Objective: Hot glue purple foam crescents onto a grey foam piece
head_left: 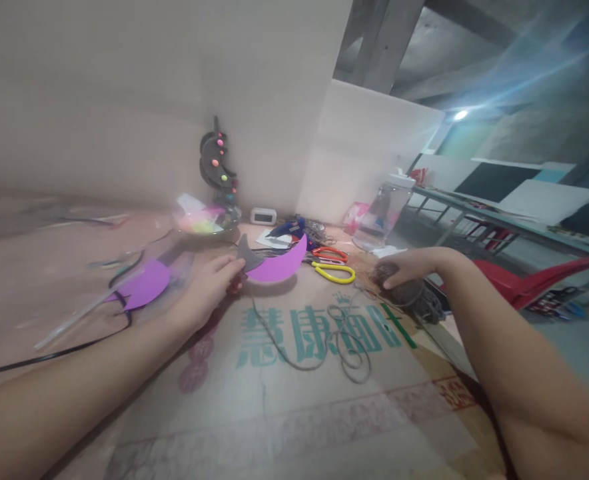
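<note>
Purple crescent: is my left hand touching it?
Touching. In the head view the left hand pinches the crescent at its grey end, and no gap shows between fingertips and foam.

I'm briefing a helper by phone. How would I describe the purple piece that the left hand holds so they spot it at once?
Find the cardboard sheet with big teal characters. Above them the left hand pinches a purple crescent. Unlike the purple oval lying to its left, it is moon-curved with a grey tip.
</note>
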